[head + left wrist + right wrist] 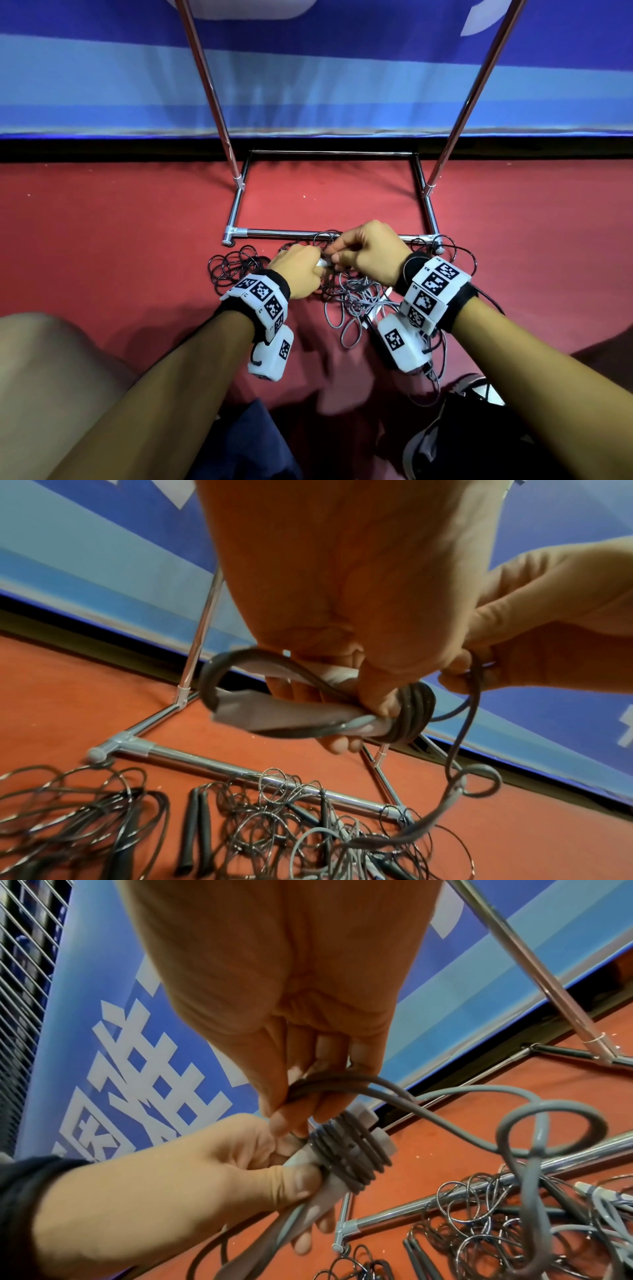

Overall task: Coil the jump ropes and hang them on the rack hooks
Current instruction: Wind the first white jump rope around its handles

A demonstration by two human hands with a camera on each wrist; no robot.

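Observation:
My left hand (317,271) grips a pair of pale handles (274,715) of a grey jump rope held side by side. Several turns of the grey rope (346,1153) are wound tightly round the handles near their ends. My right hand (337,256) is close beside the left and pinches the free run of grey rope (387,1093) just above the winding. From there the rope loops down (479,780) into a tangle of grey rope (356,301) on the red floor under my hands.
Loose black ropes (236,270) lie left of the tangle, with black handles (197,831) and thin wire ropes (274,804) beside them. The chrome rack's base bar (291,234) runs just beyond my hands; two uprights (209,89) (476,89) rise before a blue banner. My knee (51,359) and shoe (445,428) are near.

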